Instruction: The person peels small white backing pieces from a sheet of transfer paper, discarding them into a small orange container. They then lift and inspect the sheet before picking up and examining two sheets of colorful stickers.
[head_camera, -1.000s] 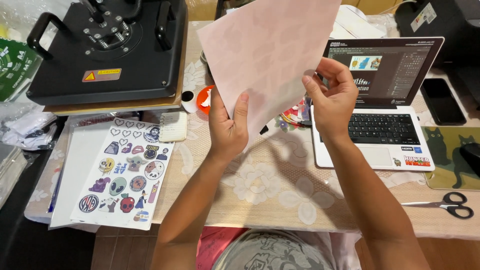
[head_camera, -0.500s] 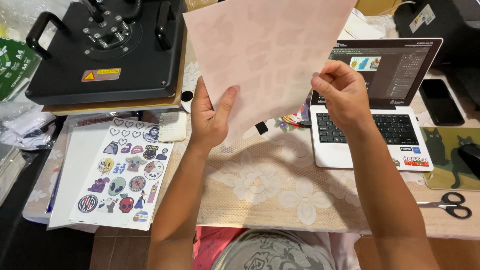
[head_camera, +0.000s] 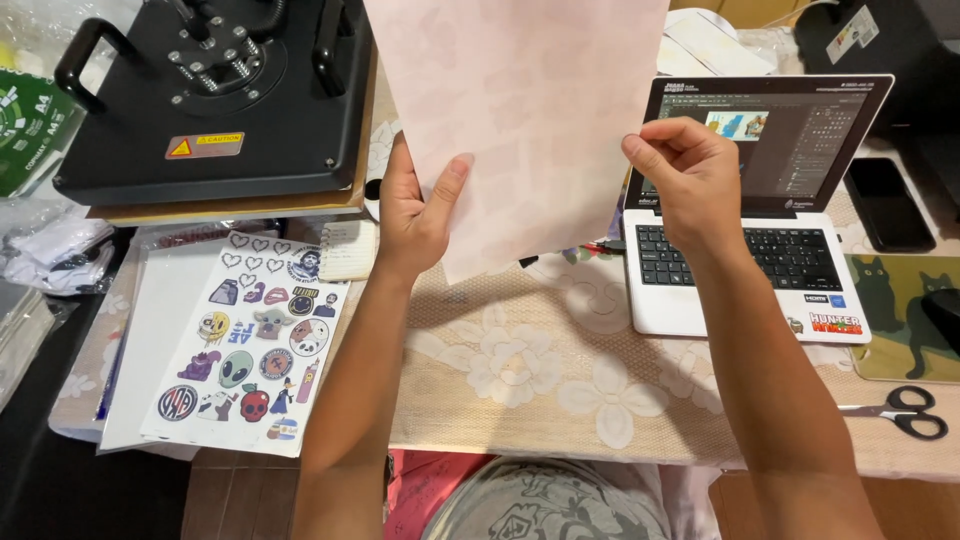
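Overhead, left hand (head_camera: 415, 215) and right hand (head_camera: 690, 175) pinch a pink sheet (head_camera: 520, 120) (yellow warning label (head_camera: 204, 145) beside).

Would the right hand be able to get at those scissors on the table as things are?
Probably yes: the scissors lie uncovered near the table edge on the right hand's side, with nothing between. But that hand is pinching the pink sheet and must release it first.
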